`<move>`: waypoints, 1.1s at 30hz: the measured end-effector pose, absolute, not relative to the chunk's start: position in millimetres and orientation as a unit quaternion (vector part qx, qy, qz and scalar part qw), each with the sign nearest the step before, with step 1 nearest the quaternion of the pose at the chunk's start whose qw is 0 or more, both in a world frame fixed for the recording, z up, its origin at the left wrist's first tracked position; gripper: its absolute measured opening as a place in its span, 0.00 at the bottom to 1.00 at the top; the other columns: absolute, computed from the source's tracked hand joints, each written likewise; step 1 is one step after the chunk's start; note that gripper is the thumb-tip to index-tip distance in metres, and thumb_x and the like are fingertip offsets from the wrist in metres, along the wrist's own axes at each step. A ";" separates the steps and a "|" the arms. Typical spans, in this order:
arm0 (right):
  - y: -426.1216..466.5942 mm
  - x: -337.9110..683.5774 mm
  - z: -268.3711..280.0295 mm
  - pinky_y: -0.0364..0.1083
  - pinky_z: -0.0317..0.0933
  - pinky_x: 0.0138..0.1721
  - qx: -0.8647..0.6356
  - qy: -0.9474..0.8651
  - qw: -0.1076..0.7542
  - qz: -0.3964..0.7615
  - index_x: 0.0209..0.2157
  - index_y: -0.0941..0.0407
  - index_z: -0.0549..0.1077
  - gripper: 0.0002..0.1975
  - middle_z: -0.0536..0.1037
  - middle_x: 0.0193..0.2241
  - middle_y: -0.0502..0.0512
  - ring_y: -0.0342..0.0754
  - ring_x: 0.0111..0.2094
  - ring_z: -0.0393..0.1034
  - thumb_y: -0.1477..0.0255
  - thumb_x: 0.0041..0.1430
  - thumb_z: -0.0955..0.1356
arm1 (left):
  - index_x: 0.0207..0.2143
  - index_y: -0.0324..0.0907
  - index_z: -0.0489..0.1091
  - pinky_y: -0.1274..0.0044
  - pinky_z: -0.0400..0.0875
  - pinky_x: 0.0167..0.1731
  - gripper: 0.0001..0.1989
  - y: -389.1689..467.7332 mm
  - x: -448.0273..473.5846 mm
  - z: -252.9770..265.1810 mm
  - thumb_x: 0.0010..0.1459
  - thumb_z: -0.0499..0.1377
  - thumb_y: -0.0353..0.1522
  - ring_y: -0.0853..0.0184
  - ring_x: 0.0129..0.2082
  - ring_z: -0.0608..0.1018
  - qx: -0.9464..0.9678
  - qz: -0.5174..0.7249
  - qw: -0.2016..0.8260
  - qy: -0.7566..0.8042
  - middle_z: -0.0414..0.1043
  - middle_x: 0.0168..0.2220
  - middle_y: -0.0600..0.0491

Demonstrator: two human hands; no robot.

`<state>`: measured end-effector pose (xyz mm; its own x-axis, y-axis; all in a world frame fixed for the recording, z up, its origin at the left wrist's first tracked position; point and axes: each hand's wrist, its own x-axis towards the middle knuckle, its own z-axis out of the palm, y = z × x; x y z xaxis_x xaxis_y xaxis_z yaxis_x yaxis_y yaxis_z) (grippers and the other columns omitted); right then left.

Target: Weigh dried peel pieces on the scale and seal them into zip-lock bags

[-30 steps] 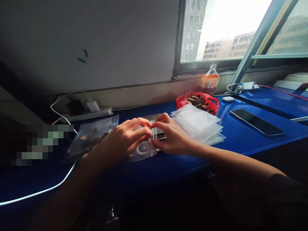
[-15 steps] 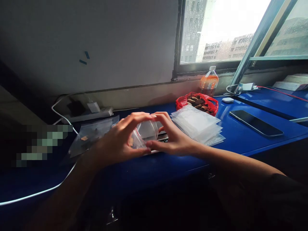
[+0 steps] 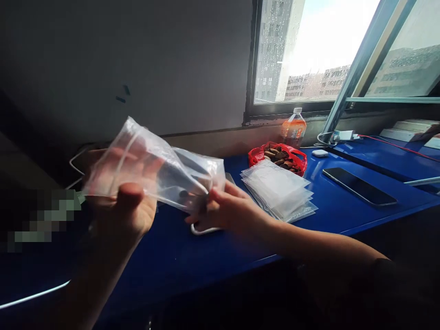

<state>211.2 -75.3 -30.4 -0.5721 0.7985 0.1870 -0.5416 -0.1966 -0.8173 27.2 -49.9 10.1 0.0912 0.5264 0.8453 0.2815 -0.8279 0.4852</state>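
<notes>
A clear plastic zip bag (image 3: 168,172) is stretched sideways between my two hands above the desk. My left hand (image 3: 137,206) grips its zip end, thumb in front and fingers showing blurred through the plastic. At the other end, my right hand (image 3: 230,206) pinches the bunched plastic between thumb and fingers. Whether anything lies inside the bag near those fingers I cannot tell. Below my right hand, the white edge of a flat device (image 3: 206,231) shows on the desk, mostly covered. Just right of that hand lies a stack of clear plastic bags (image 3: 278,190).
A red plastic bag (image 3: 254,158) of brown dried slices (image 3: 280,158) stands behind the stack, with an orange-labelled bottle (image 3: 294,128) by the wall. A phone (image 3: 359,185) and a white case (image 3: 319,153) lie on the blue desk (image 3: 347,213). White cable (image 3: 37,294) runs at left.
My hands have moved apart, the left one up and leftward, pulling the zip bag out lengthwise. Before, both hands met around its rounded, open mouth. The view has tilted slightly.
</notes>
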 end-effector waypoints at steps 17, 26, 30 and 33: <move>16.6 458.8 47.5 0.49 0.56 0.36 -0.706 -0.637 0.292 -0.103 0.45 0.60 0.73 0.18 0.79 0.36 0.66 0.44 0.32 0.69 0.71 0.52 0.74 | 0.56 0.53 0.64 0.46 0.59 0.59 0.31 -41.5 33.9 -16.2 0.52 0.68 0.47 0.46 0.66 0.58 0.856 0.415 0.126 0.281 0.49 0.67 0.44; 69.8 454.9 97.0 0.48 0.54 0.35 -0.708 -0.658 0.250 -0.047 0.44 0.71 0.75 0.18 0.80 0.34 0.67 0.33 0.26 0.64 0.70 0.62 0.65 | 0.55 0.54 0.65 0.50 0.69 0.53 0.23 -33.7 27.9 -19.0 0.59 0.62 0.46 0.48 0.62 0.64 0.838 0.417 0.122 0.329 0.53 0.64 0.47; 61.6 449.2 108.5 0.48 0.55 0.33 -0.710 -0.660 0.246 -0.015 0.45 0.73 0.73 0.25 0.79 0.30 0.65 0.31 0.24 0.66 0.63 0.60 0.62 | 0.55 0.55 0.65 0.53 0.71 0.53 0.23 -36.5 30.0 -17.7 0.59 0.62 0.47 0.50 0.61 0.66 0.840 0.414 0.123 0.328 0.53 0.64 0.48; 56.5 447.3 110.3 0.47 0.55 0.32 -0.707 -0.662 0.249 0.022 0.44 0.71 0.72 0.25 0.79 0.29 0.64 0.31 0.22 0.67 0.61 0.60 0.62 | 0.55 0.55 0.65 0.54 0.73 0.52 0.23 -37.3 30.5 -17.7 0.59 0.62 0.47 0.51 0.60 0.67 0.842 0.411 0.118 0.328 0.53 0.64 0.48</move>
<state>447.3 56.5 110.3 0.1226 0.9465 0.2984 0.9244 0.0005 -0.3815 30.5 -37.3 -17.7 0.4472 0.6495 0.6149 0.4559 -0.7570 0.4681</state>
